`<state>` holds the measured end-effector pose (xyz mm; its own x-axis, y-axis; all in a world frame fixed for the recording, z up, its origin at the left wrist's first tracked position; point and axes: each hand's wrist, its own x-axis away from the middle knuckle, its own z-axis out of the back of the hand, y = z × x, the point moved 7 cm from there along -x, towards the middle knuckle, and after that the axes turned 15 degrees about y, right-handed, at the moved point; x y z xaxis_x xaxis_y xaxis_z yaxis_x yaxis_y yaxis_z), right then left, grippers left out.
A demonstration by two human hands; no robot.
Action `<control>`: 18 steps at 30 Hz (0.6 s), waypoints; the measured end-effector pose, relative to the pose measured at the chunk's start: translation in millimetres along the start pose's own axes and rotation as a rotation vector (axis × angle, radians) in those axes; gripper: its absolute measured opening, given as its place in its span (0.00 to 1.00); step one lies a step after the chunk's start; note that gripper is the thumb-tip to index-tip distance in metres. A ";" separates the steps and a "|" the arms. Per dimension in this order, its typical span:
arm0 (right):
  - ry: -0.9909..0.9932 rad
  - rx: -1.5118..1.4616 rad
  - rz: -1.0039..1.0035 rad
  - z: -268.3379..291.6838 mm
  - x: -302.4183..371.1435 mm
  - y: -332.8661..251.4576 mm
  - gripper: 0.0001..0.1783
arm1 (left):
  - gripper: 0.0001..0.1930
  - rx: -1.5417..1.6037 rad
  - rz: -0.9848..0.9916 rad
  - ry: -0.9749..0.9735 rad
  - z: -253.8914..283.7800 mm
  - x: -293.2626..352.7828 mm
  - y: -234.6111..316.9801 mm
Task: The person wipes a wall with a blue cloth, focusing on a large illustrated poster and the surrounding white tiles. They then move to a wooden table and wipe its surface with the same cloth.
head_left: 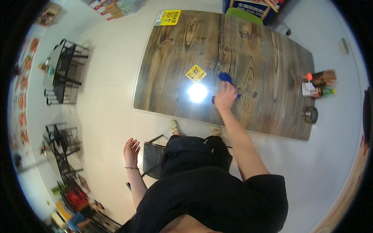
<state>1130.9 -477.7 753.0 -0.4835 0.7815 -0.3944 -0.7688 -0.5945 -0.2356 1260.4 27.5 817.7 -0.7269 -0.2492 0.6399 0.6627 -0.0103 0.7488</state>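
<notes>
My right hand [225,97] presses a dark blue cloth [226,77] onto the wood-grain table [256,77], its fingers closed over it; parts of the cloth stick out beyond the fingertips and beside the palm. To the left of the cloth a yellow diamond-shaped sticker [196,73] lies on the tabletop, with a bright light reflection just below it. My left hand [132,150] hangs beside my body, away from the table, holding nothing, its fingers loosely curled and apart. A thin band circles that wrist.
A black stool [152,160] stands close behind my legs. Along the table's right edge are sauce bottles [324,92], a holder of sticks [325,77] and a round metal container [311,115]. A green chair [244,14] is at the far side. More black chairs [68,62] line the left wall.
</notes>
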 end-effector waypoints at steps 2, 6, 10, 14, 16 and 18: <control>0.002 -0.130 0.017 -12.8 10.1 -69.9 0.30 | 0.15 -0.040 -0.050 -0.003 8.1 -17.0 27.9; -0.087 -0.260 0.246 -46.3 46.6 -223.4 0.29 | 0.16 -0.147 -0.131 0.015 25.5 -61.0 72.1; -0.213 -0.409 0.531 -52.6 82.8 -349.5 0.28 | 0.16 -0.275 -0.199 -0.134 -6.3 -78.0 110.8; -0.205 -0.587 0.652 -52.3 74.2 -345.2 0.23 | 0.15 -0.363 -0.233 -0.277 -58.2 -86.0 126.0; -0.218 -0.757 0.371 -63.4 37.9 -285.3 0.19 | 0.15 -0.377 -0.243 -0.325 -82.0 -87.1 130.3; 0.172 -0.479 0.159 -57.0 6.8 -192.1 0.17 | 0.15 -0.370 -0.231 -0.386 -98.3 -86.5 128.7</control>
<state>1299.1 -369.0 745.0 -0.4719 0.6560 -0.5890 -0.3945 -0.7546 -0.5243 1426.3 -47.5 841.8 -0.8274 0.1698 0.5353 0.4472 -0.3772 0.8110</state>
